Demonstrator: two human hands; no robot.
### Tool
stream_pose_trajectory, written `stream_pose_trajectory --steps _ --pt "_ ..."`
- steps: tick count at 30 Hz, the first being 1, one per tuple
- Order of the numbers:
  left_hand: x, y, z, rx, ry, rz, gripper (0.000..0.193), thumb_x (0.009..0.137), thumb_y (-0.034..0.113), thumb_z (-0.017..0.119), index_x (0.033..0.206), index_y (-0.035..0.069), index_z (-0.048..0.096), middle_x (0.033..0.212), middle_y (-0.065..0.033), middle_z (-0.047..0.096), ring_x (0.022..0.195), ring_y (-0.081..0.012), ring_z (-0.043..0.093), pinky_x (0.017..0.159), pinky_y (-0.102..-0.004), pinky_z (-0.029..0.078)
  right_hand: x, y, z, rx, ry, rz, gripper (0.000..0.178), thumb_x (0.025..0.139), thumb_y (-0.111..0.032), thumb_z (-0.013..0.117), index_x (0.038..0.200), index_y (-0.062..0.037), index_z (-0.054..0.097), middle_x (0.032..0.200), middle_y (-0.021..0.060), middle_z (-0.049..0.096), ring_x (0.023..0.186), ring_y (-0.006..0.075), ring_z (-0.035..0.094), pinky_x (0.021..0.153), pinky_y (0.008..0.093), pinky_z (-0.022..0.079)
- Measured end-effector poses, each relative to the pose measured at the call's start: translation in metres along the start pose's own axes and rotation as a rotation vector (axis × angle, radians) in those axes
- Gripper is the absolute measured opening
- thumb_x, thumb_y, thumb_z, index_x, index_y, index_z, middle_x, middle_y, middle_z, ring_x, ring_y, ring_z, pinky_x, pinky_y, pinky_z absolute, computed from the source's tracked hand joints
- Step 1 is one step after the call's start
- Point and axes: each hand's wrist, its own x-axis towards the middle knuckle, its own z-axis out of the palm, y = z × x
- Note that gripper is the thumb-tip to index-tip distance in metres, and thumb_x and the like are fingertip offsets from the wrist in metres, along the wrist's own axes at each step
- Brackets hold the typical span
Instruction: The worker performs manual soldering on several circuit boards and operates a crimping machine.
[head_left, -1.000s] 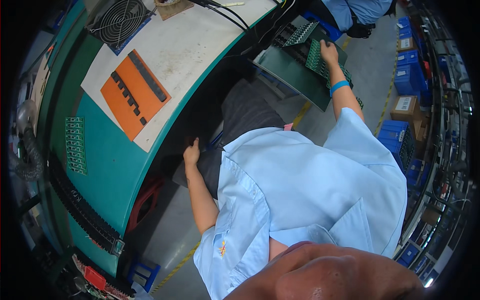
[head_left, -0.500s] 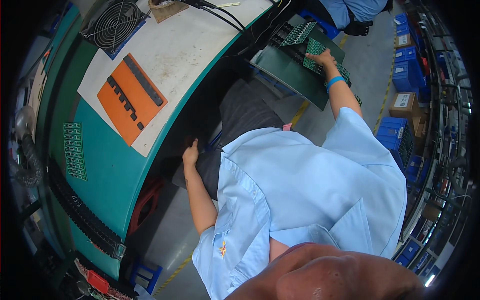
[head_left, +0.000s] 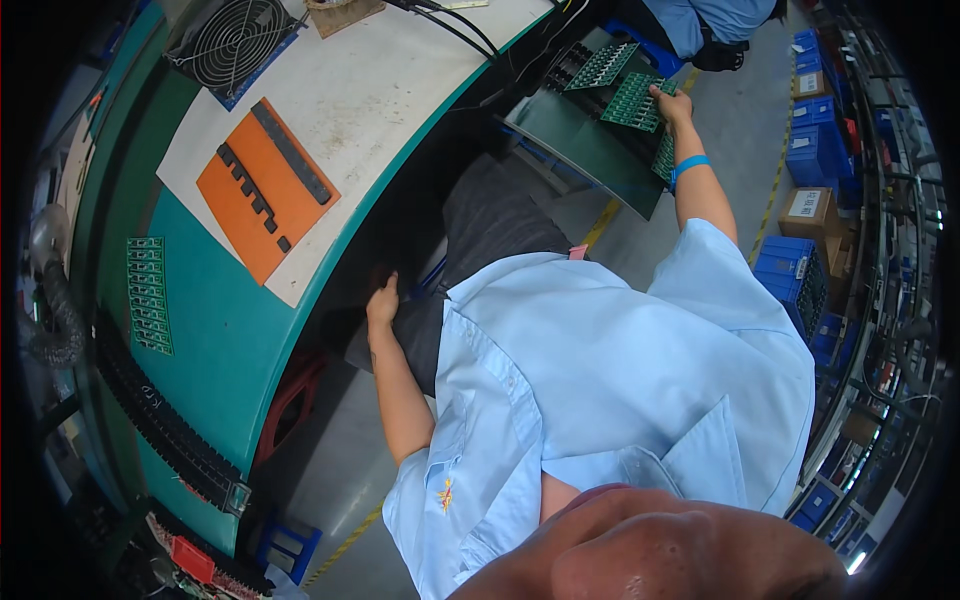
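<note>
My right hand (head_left: 675,103) grips the right end of a green circuit board panel (head_left: 634,103) with rows of small parts on it. That panel is above a dark green board (head_left: 570,140) at the far right of the bench. Just beyond it is another circuit board panel (head_left: 603,66), and a further one (head_left: 664,156) shows partly below my wrist. My left hand (head_left: 382,302) hangs low by my thigh beside the bench edge. Its fingers lie in shadow, so how they are held is unclear.
On the teal and white bench (head_left: 330,140) lie an orange mat (head_left: 262,190) with black strips and a circuit board panel (head_left: 150,295). A fan (head_left: 235,42) stands at its far end. Blue bins (head_left: 783,262) and a carton (head_left: 806,208) line the right side. Another person's foot (head_left: 722,55) is far ahead.
My right hand has moved slightly up and right, turning the circuit board panel and shifting it off the one beneath. My left hand stays almost where it was.
</note>
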Motion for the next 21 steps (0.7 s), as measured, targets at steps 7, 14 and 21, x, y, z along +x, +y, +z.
stream_pose_trajectory --steps 7,14,21 --pt "0.001 0.005 -0.001 0.072 -0.034 0.025 0.073 0.100 0.063 0.045 0.133 0.001 0.067 0.131 -0.0245 0.069 0.125 -0.0399 0.062 0.107 -0.0384 0.046 0.010 -0.012 0.005 0.114 0.020 0.009 0.030 0.094 -0.015 0.075 0.114 0.0055 0.067 0.101 0.0142 0.075 0.081 0.0227 0.073 0.071 0.0300 0.061" --pt "0.003 0.000 0.001 0.069 -0.007 -0.001 0.073 0.100 0.063 0.045 0.132 0.002 0.067 0.132 -0.0240 0.069 0.126 -0.0392 0.062 0.107 -0.0381 0.046 0.010 -0.018 0.015 0.001 0.063 0.046 0.030 0.093 -0.020 0.077 0.104 0.0070 0.069 0.096 0.0154 0.073 0.074 0.0226 0.069 0.062 0.0316 0.058" --pt "-0.007 0.007 -0.005 0.018 -0.030 -0.017 0.081 0.096 0.065 0.051 0.128 -0.007 0.068 0.133 -0.0255 0.067 0.126 -0.0370 0.062 0.109 -0.0369 0.045 -0.019 -0.042 0.021 -0.219 0.138 0.101 0.034 0.092 -0.026 0.077 0.092 0.0069 0.070 0.091 0.0167 0.069 0.068 0.0231 0.062 0.053 0.0334 0.051"
